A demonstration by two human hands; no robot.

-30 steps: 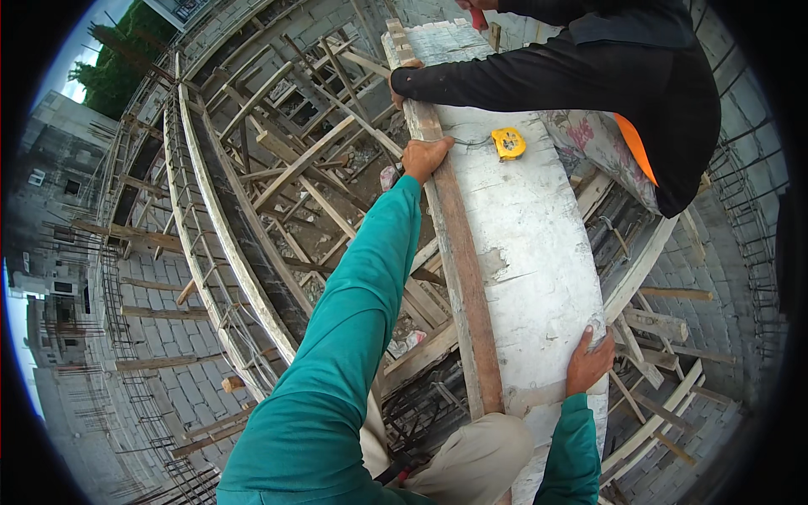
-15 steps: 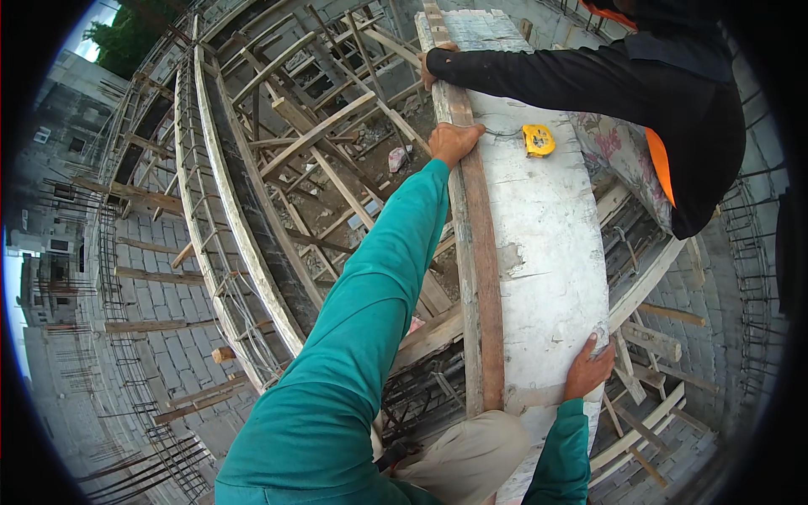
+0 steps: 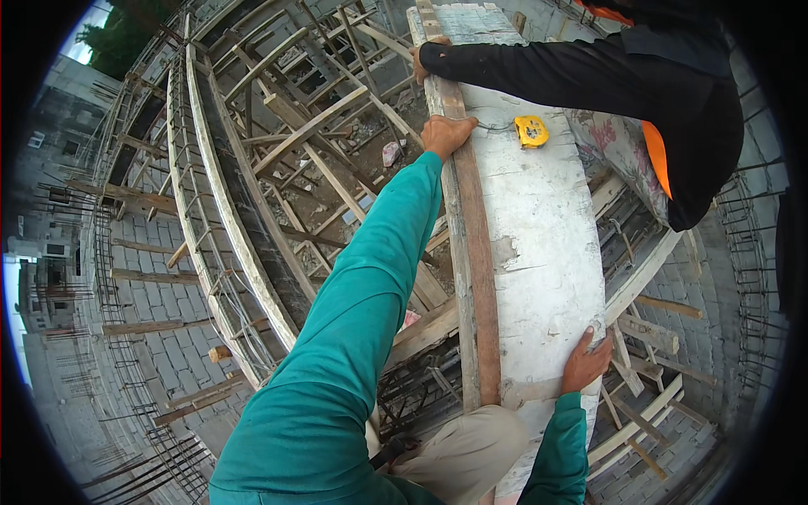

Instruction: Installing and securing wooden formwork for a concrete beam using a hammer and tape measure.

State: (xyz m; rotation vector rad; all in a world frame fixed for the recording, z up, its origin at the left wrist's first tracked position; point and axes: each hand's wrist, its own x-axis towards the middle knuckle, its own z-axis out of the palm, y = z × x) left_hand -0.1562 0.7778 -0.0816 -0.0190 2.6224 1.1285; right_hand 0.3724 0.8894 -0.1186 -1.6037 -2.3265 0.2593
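A long, whitish weathered board (image 3: pixel 547 261) lies in front of me, with a narrow brown wooden batten (image 3: pixel 477 244) along its left edge. My left hand (image 3: pixel 449 135) reaches far forward, closed over the batten, its fingertips partly hidden. Low on the right, my right hand (image 3: pixel 587 364) grips the board's right edge. A yellow tape measure (image 3: pixel 531 132) rests on the board just right of my left hand; a thin dark strand runs between them. Beyond it, a co-worker's hand (image 3: pixel 421 63) in a black sleeve holds the batten's far part.
My knee (image 3: pixel 492 438) is against the board's near end. Timber formwork and props (image 3: pixel 316 135) stand over a deep drop on the left. A long beam form with rebar (image 3: pixel 223 185) runs beside it. Block walls (image 3: pixel 160 295) lie below. The co-worker leans over a floral-patterned cloth (image 3: pixel 619 156).
The view has shifted slightly, moving most things a little up and left. Both my hands keep their places on the batten and board; the tape measure still lies on the board.
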